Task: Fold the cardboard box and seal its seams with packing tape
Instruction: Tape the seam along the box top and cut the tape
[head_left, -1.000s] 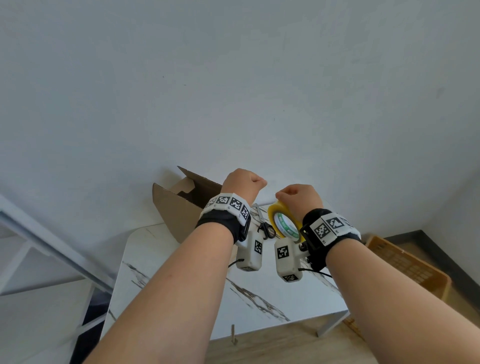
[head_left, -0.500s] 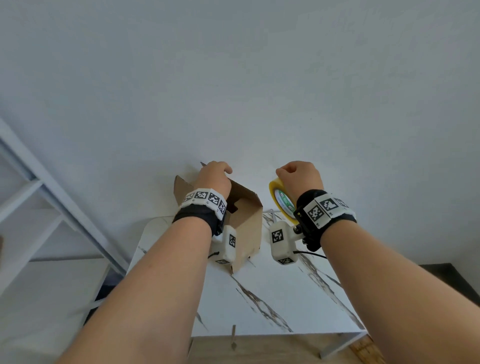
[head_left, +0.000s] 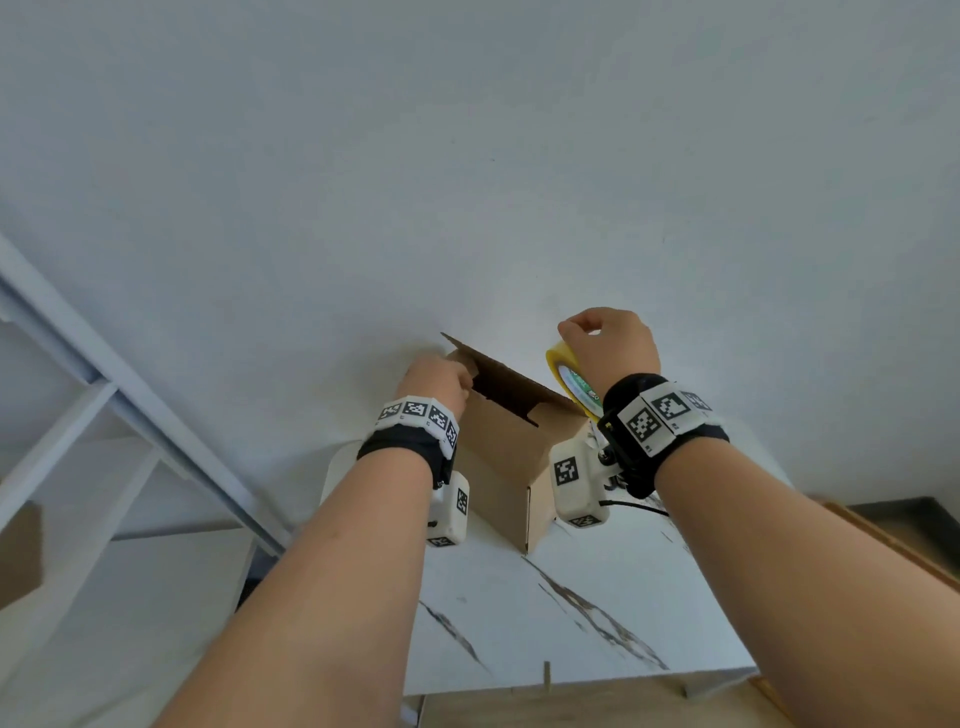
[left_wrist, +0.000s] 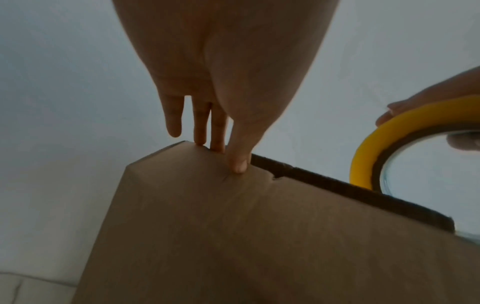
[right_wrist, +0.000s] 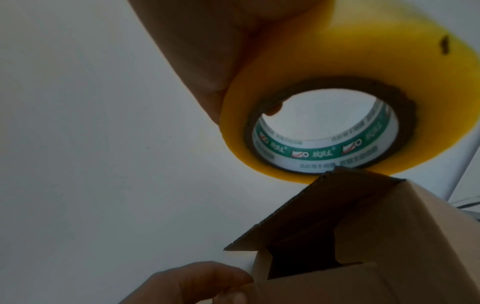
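Observation:
A brown cardboard box (head_left: 506, 457) stands on the white marbled table (head_left: 597, 597) with its top flaps open. My left hand (head_left: 441, 376) pinches the flap at the box's far left top corner. In the left wrist view the thumb (left_wrist: 237, 162) lies on the flap's outer face and the fingers go behind it. My right hand (head_left: 608, 343) holds a yellow packing tape roll (head_left: 569, 376) just above the box's right top edge. In the right wrist view the tape roll (right_wrist: 337, 67) hangs over the raised flap of the box (right_wrist: 376, 236), with a fingertip inside its core.
A white wall rises right behind the table. A white shelf frame (head_left: 104, 374) slants at the left, with a cardboard piece (head_left: 18, 556) at the left edge. A brown board or crate (head_left: 883, 540) sits on the floor at the right. The table's front edge (head_left: 571, 680) is near me.
My left hand left the tape and took hold of the box's flap. The box now stands turned between my hands. My right hand has risen with the roll.

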